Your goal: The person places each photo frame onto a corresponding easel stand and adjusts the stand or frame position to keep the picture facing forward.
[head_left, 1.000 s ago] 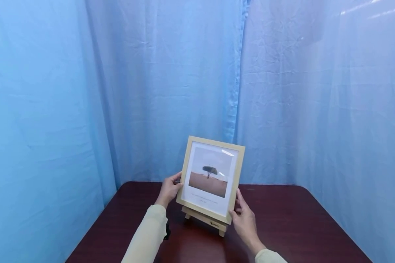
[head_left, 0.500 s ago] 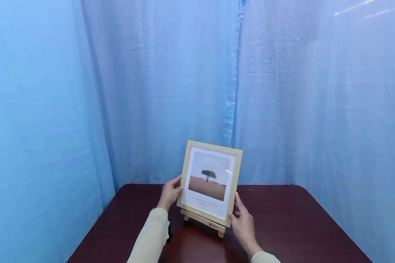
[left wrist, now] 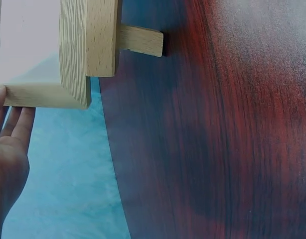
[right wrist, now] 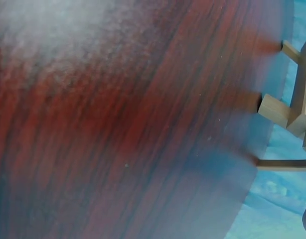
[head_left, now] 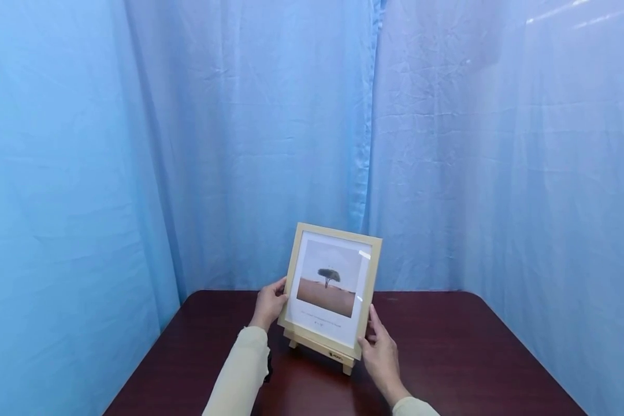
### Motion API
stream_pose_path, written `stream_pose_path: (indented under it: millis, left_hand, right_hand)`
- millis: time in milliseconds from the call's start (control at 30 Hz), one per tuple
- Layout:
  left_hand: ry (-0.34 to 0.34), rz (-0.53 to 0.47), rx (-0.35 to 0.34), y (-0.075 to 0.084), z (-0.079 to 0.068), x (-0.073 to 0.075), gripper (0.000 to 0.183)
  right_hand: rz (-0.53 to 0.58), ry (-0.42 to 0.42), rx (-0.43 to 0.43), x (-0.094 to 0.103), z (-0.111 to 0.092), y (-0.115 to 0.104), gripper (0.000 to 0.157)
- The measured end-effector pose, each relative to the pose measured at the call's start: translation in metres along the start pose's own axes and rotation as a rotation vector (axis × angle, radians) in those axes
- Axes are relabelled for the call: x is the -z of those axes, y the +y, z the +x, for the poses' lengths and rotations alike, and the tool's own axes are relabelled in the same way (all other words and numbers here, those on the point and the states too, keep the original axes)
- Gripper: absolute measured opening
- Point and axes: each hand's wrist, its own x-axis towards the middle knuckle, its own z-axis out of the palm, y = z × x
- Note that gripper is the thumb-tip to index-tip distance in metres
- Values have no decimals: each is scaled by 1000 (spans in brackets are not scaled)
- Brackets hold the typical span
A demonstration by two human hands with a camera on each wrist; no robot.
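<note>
In the head view a light-wood picture frame [head_left: 326, 277] with a print of a lone tree leans back, slightly turned, on a small wooden tabletop easel [head_left: 319, 348]. My left hand [head_left: 267, 303] holds its left side, thumb on the front and fingers behind. At the lower right side, my right hand [head_left: 382, 352] grips the edge with the thumb on the front. The left wrist view shows the frame's lower corner [left wrist: 73, 64] against the easel's ledge [left wrist: 101, 40]. Easel feet [right wrist: 274, 108] stand on the table in the right wrist view, where little of the right hand shows.
A dark red-brown wooden table [head_left: 447, 346] with rounded far corners bears the easel. Pale blue curtains [head_left: 249, 144] hang around its back and sides. Light-coloured sleeves [head_left: 239, 370] cover both forearms.
The picture frame and both hands sit slightly lower and further left in the head view; the curtains and easel shift left there too. Both hands keep their hold.
</note>
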Motion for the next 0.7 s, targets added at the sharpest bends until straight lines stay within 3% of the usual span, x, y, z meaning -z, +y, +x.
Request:
stream_pose_path:
  millis: [233, 533, 700]
  left_hand:
    - [13, 54, -29, -4, 2, -2, 50]
    - [-21, 35, 33, -2, -2, 0, 51]
    - [-24, 34, 30, -2, -4, 1, 51]
  right_hand:
    - [-25, -3, -6, -2, 0, 2, 83]
    - [-29, -41, -43, -1, 1, 3, 83]
    - [-38, -66, -56, 1, 2, 3, 85]
